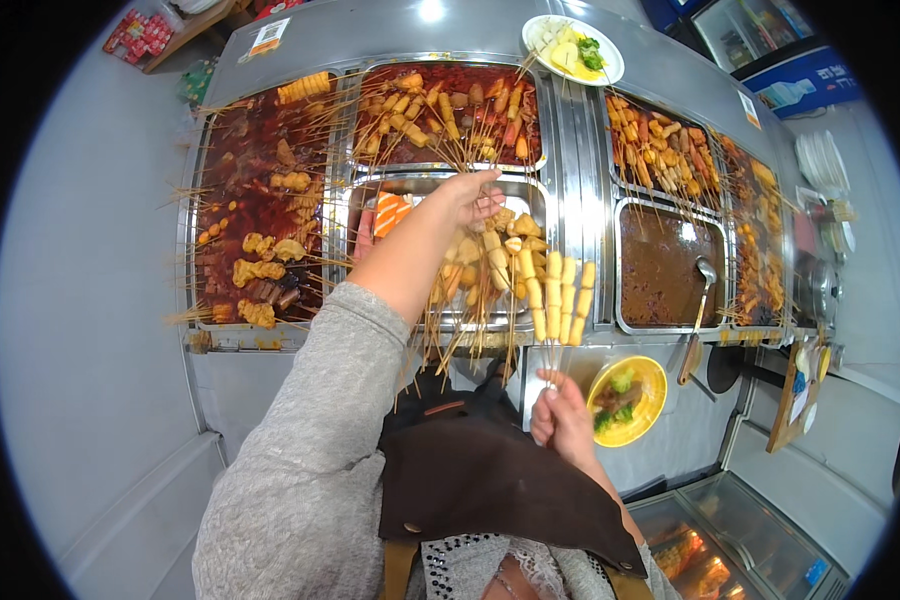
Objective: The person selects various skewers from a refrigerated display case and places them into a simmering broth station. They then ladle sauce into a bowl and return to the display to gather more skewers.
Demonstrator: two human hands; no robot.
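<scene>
My right hand [559,416] grips the thin stick ends of several skewers of pale yellow cylindrical pieces [553,296], held upright over the counter's front edge. My left hand [476,201] reaches across a metal tray [544,202] of unsauced skewers. Its fingers are apart, close to the sticks [461,154] that stick out of the red-sauce tray [352,139] behind; I see nothing clearly held in it. Below the hand lie skewers of pale pieces [461,251], with their sticks hanging over the front edge. My left forearm hides part of this tray.
Left is a long red-broth tray [232,180] with skewers. Right are another skewer tray [664,146] and a brown-sauce tray [664,262] holding a ladle [703,289]. A yellow bowl [656,390] sits beside my right hand. A white plate of vegetables [611,56] rests at the back.
</scene>
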